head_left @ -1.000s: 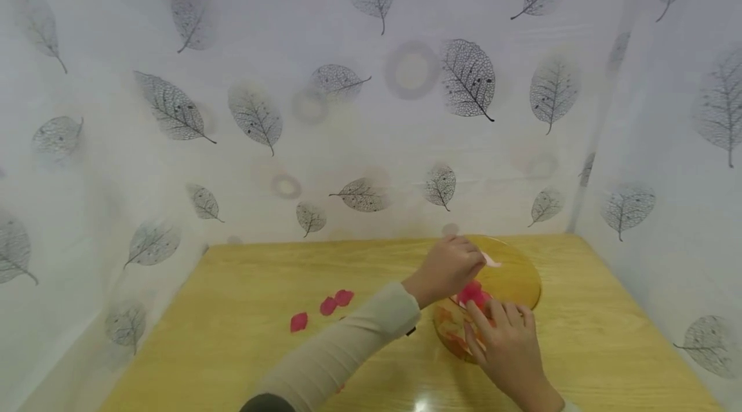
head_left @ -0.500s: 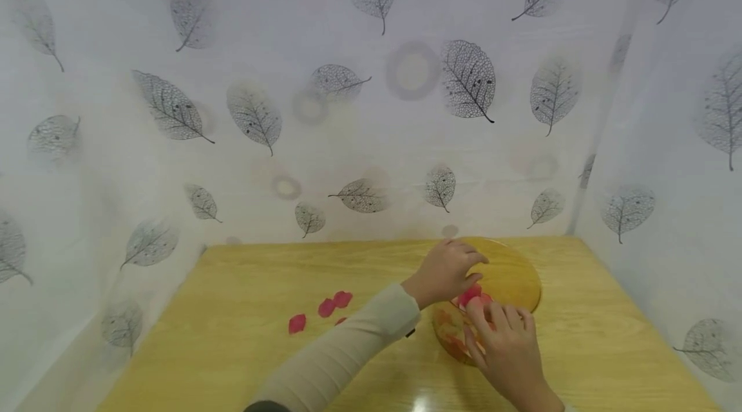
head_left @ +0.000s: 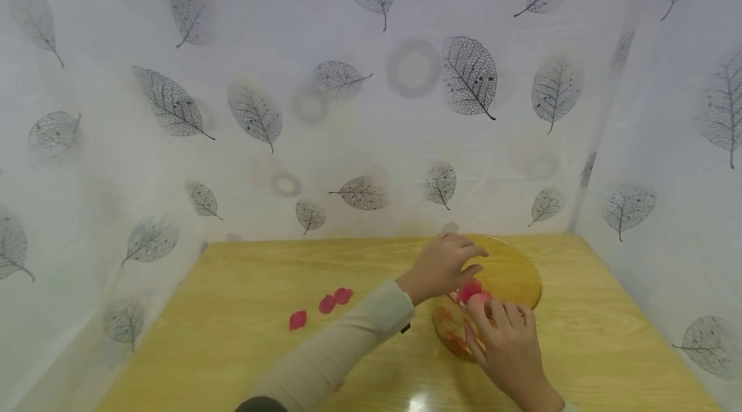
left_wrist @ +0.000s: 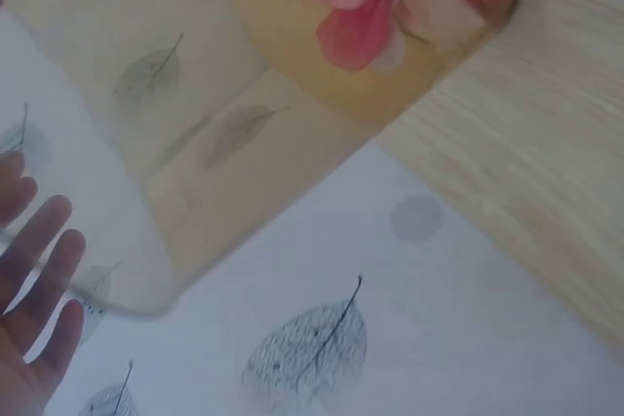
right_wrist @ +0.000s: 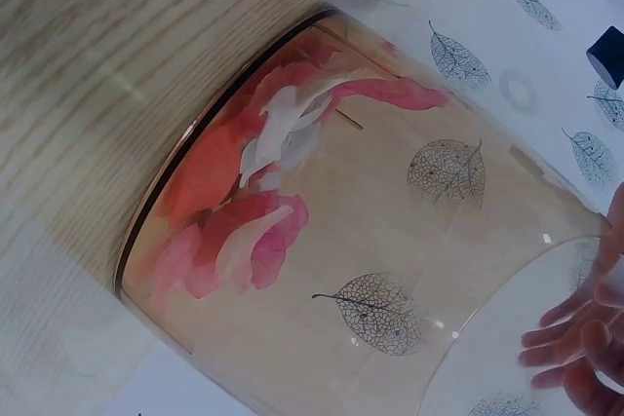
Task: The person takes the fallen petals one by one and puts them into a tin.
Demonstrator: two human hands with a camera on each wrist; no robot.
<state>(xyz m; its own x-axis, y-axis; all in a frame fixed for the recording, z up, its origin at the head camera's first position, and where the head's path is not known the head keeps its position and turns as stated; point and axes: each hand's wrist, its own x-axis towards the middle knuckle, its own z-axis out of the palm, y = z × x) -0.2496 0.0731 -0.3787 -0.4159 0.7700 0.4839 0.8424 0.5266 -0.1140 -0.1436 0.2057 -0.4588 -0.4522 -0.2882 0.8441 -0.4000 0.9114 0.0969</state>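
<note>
A clear amber jar (head_left: 513, 273) stands on the counter (head_left: 249, 360), just right of the left hand (head_left: 440, 267) and just beyond the right hand (head_left: 513, 351). The left hand is over the left side of the jar's mouth, its thumb and fingers apart, with nothing visible between them. The right hand is at the jar's near side, fingers bent and spaced apart; whether it grips anything, I cannot tell.

Inside the jar, petals (right_wrist: 205, 172) in orange, pink and white lie heaped at the dark-edged base, well below its rim. Bright pink petals (head_left: 470, 290) show right beside the right index fingertip; whether held or seen inside the jar is unclear.

Well left of the left hand, three loose petals (head_left: 327, 304) lie on the counter, two of them touching. Beyond both hands rises a leaf-printed sheet (head_left: 371, 135).
</note>
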